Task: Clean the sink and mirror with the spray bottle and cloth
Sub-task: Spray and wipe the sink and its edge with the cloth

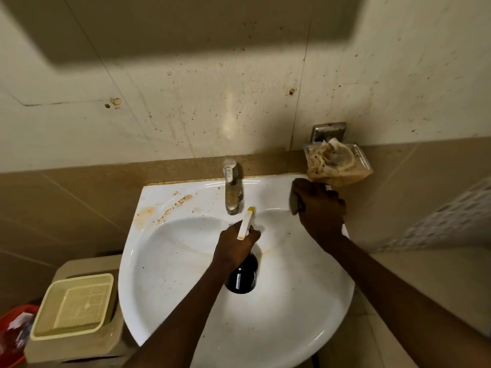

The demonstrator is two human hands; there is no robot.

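We see one spray bottle (243, 274) over the middle of the sink (186, 274) basin, its dark glossy round body hanging below the left hand (236, 245), whose fingers curl round the neck; the white trigger head with a yellow nozzle tip points up toward the tap (231, 189), and most of the neck is hidden by the fingers. The right hand (320, 208) rests on the sink's back right rim, fingers curled over something grey at its left edge; we cannot make out what that thing is, since the hand covers nearly all of it. Just beyond that hand, one crumpled cloth (336, 162), beige and blotched with brown stains, sits heaped in a metal soap dish (362, 155) fixed to the wall, drooping over its front edge so that the dish's tray is mostly covered. The sink is a single white glazed basin, rounded at the front, with rusty orange stains and dark specks on its back left ledge and a faint brown ring inside the bowl; its front edge is cut off by the forearms. The one tap is dull, tarnished metal. The wall tiles (186, 88) behind are cream, speckled with brown spots and crossed by a broad shadow at the top. To the lower left stands one pale yellow plastic basket (74, 306) with a mesh bottom, on a beige stand, and a red bin (10, 338) is cut off by the frame.
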